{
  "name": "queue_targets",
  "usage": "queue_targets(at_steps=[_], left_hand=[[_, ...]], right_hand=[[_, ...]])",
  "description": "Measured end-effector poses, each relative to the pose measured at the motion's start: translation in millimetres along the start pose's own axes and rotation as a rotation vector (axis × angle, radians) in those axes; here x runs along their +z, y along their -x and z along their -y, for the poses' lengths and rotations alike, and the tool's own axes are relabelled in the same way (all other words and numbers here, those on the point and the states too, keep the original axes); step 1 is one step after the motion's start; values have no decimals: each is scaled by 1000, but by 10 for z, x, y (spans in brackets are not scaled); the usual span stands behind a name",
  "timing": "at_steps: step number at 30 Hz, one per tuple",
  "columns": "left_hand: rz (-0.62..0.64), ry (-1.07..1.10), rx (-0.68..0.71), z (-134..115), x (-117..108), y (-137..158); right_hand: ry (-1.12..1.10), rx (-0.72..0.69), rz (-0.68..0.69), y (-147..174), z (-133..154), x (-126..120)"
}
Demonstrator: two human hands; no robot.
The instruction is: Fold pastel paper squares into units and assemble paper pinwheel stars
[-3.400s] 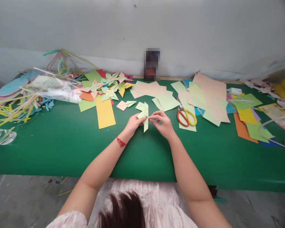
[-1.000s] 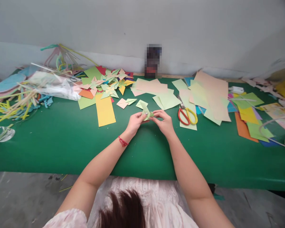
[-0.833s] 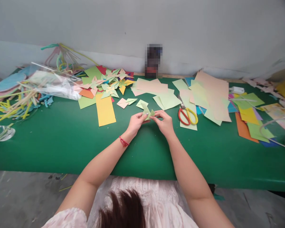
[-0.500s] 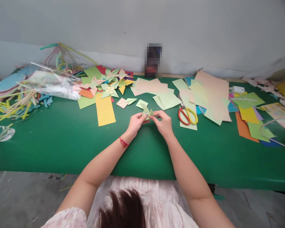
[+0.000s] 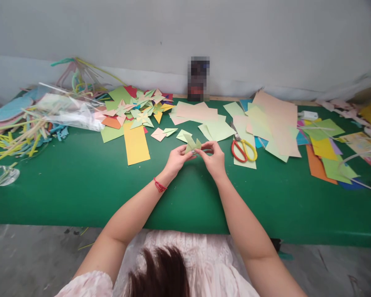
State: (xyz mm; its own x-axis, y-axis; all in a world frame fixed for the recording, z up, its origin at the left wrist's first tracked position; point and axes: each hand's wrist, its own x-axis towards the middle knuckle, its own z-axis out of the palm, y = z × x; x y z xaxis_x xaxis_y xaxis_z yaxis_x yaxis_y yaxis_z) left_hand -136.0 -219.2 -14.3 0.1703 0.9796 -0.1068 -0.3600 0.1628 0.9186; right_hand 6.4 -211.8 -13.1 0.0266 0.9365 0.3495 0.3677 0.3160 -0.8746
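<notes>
A small piece of folded light green paper (image 5: 191, 144) is held up between my two hands, over the green table. My left hand (image 5: 177, 159) pinches its lower left part, with thumb and fingers closed. From the other side my right hand (image 5: 214, 160) grips its lower right edge between thumb and fingers. Two pointed flaps stand up from the paper; its lower part is hidden by my fingers. Just beyond it lie a folded green piece (image 5: 183, 135), another slim green piece (image 5: 170, 132) and a folded pink piece (image 5: 158, 134).
Scissors (image 5: 243, 150) with red and yellow handles lie to the right on pale sheets. Large pink paper (image 5: 280, 119) is behind them. At the left are folded paper stars (image 5: 142, 118), a yellow sheet (image 5: 137, 144), a plastic bag (image 5: 71, 109) and coloured strips (image 5: 27, 138). A blurred-out upright object (image 5: 198, 80) leans at the wall.
The folded green paper has turned slightly and its flaps show more openly above my fingers. My right fingers have shifted a little around its edge. Both hands keep their hold.
</notes>
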Motion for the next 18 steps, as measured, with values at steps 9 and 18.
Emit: queue_targets(at_steps=[9, 18], left_hand=[[-60, -7, 23, 6, 19, -6], [-94, -12, 64, 52, 15, -22]], right_hand=[[11, 89, 51, -2, -52, 21], [-8, 29, 72, 9, -35, 46]])
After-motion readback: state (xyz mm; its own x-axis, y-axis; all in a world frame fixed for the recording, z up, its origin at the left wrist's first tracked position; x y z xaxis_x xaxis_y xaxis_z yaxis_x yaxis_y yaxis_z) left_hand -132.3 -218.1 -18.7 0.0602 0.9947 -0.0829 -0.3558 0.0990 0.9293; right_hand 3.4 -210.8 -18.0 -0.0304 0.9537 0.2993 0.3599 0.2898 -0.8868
